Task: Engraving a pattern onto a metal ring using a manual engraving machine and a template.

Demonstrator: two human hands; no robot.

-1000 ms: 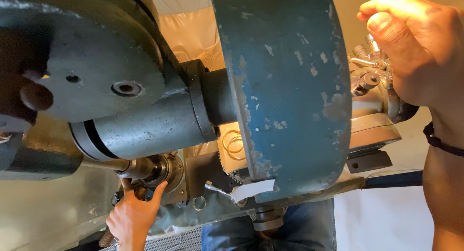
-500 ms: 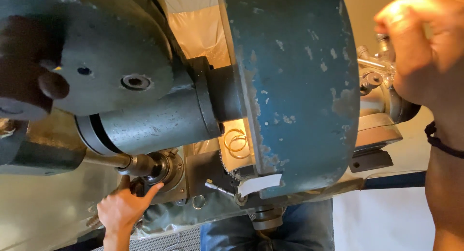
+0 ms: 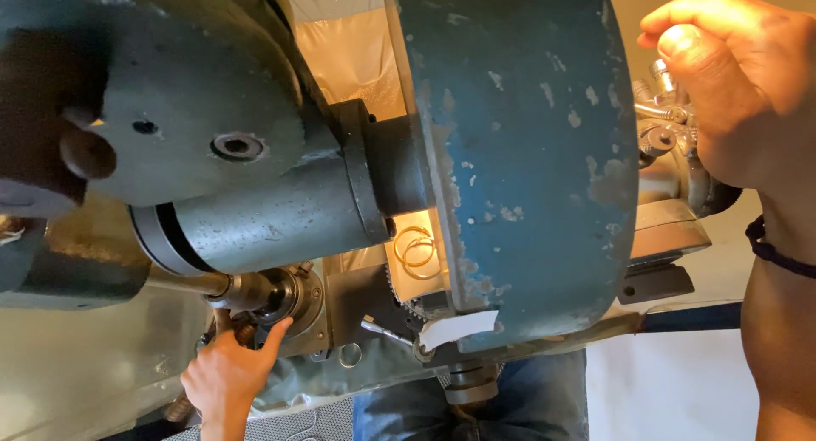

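Left hand point(image 3: 228, 375) has its thumb on the round metal fitting point(image 3: 285, 295), its grip on a ridged rod point(image 3: 241, 329) to steady it; right hand point(image 3: 739, 76) pinches the small metal knob point(image 3: 661, 74).

head view, close, perhaps upward, under machine point(image 3: 510, 152)

Your arms are bare, with no sleeves showing and no gloves on either hand. Your right hand point(image 3: 731, 76) has a dark cord bracelet point(image 3: 778, 252) around its wrist; your left hand point(image 3: 228, 375) wears no ring, band or watch. Below the hands, your legs are in blue denim jeans point(image 3: 527, 403).
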